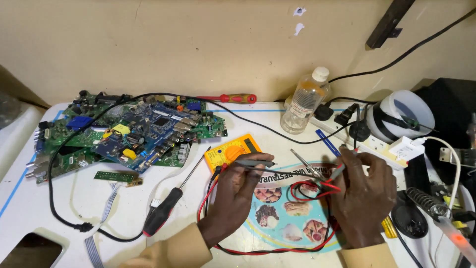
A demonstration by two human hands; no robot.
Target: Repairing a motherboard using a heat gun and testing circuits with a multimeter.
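My left hand [235, 191] grips a black multimeter probe [255, 163] whose tip points right over a round printed mat [285, 226]. My right hand [364, 196] holds the red probe and its looped red lead [317, 187] near a pair of tweezers [305, 164] lying on the mat. A yellow multimeter [232, 151] lies just beyond my left hand. Red and black leads curl around both wrists.
A pile of circuit boards [134, 131] covers the left of the table. A black-handled screwdriver [166, 208], red-handled screwdriver [233, 98], plastic bottle [305, 101], power strip [377, 144], white jar [401, 114] and soldering iron [436, 211] stand around.
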